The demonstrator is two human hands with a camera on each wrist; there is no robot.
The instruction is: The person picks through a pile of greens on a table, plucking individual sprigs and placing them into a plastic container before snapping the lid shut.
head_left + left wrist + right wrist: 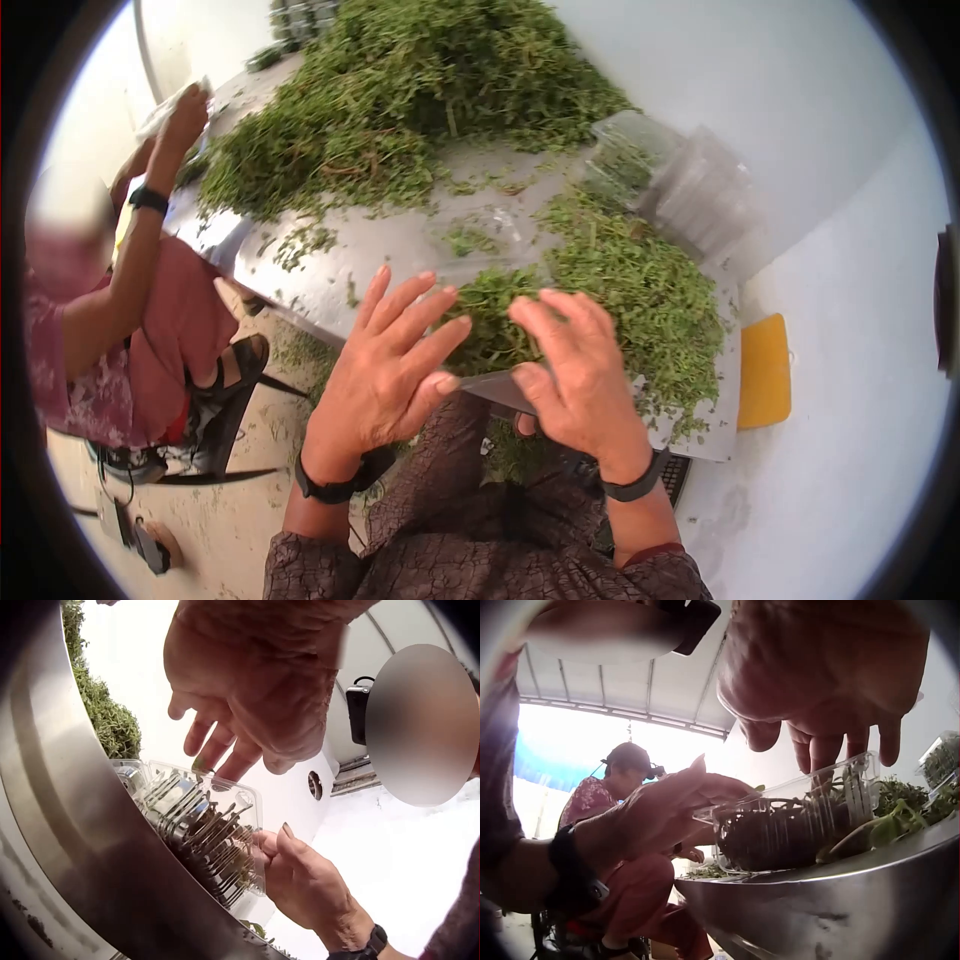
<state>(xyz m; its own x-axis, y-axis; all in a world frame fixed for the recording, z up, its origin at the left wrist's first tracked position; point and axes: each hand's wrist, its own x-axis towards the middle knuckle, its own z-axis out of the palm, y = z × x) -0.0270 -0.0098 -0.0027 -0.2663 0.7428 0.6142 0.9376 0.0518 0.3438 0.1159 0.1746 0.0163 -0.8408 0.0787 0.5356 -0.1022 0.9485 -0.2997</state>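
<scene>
A clear plastic clamshell box (784, 832) full of leafy green sprigs (495, 305) sits at the near edge of the metal table, between my two hands. My left hand (385, 375) is at its left side, fingers spread and nearly straight, fingertips right at the rim in the left wrist view. On the other side, my right hand (580, 385) has its fingers extended over the greens and its thumb near the front edge. In the right wrist view, its fingertips reach down at the box's rim. Both palms face the box.
A loose heap of greens (640, 290) lies right of the box, and a far larger pile (440, 90) covers the table's back. Stacked clear boxes (705, 190) stand at the wall. A yellow board (765, 370) is beyond the right edge. Another person (140, 310) sits at left.
</scene>
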